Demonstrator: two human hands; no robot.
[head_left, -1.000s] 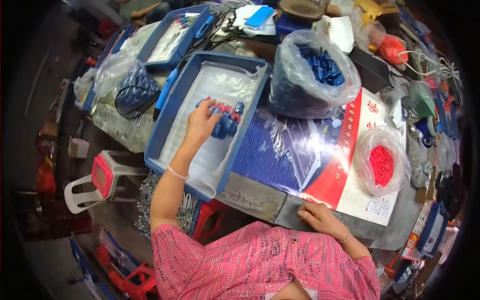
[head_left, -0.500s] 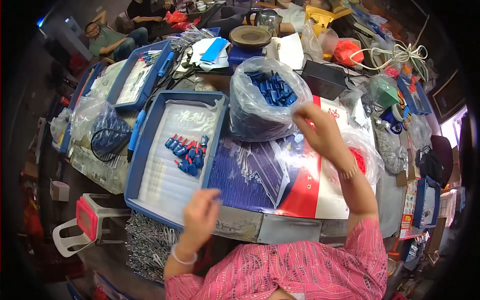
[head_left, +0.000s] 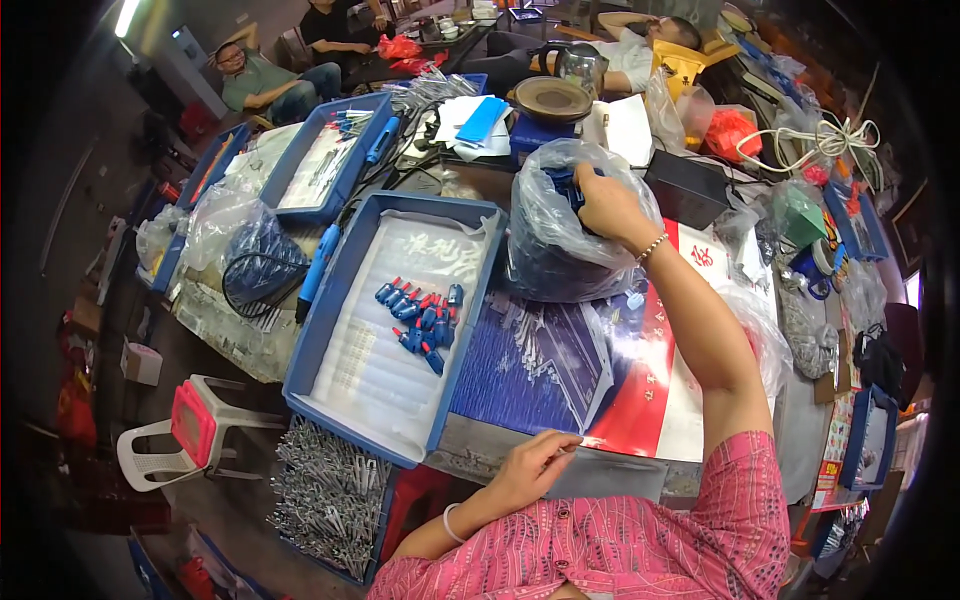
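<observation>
A clear plastic bag [head_left: 560, 235] of blue parts sits on the worktop [head_left: 520, 460]. The right hand [head_left: 600, 200] reaches into its open top, fingers curled around blue pieces inside; how firmly it grips them cannot be told. Below that hand lies a flat red, white and blue printed sheet [head_left: 600, 370]. The left hand [head_left: 535, 465] rests loosely open on the worktop's near edge, holding nothing. Just left of both hands, a blue tray [head_left: 330, 350] lined with white holds a small cluster of blue and red parts [head_left: 422, 315].
</observation>
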